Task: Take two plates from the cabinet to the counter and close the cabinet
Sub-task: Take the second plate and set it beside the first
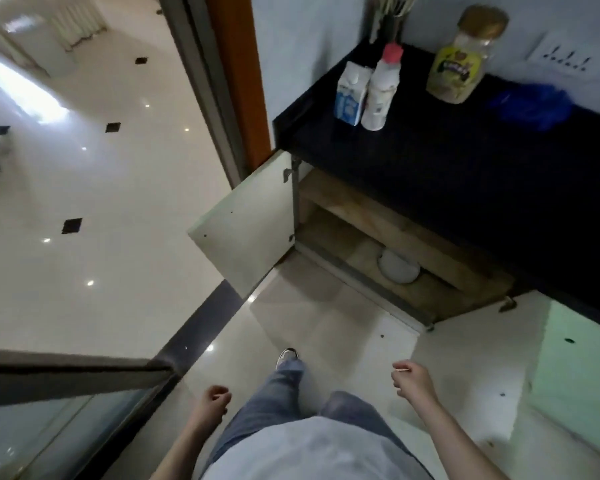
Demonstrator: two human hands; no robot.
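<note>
A person stands on the pale floor, facing a low cabinet under a black table. Both doors are swung wide: the left door juts out toward the near left, its free edge over the floor, and the right door lies open at the near right. Between the two doors the floor is bare up to the cabinet's sill. Inside, on the lower shelf, white plates sit near the front edge, partly hidden by the shelf above.

The left hand hangs loosely curled, its grip holding nothing. The right hand is loosely curled too; a thin pale sliver shows at its fingertips, too small to tell what it is.

On the table's far left stand a carton, a bottle touching it, and a jar; the near part is bare.
</note>
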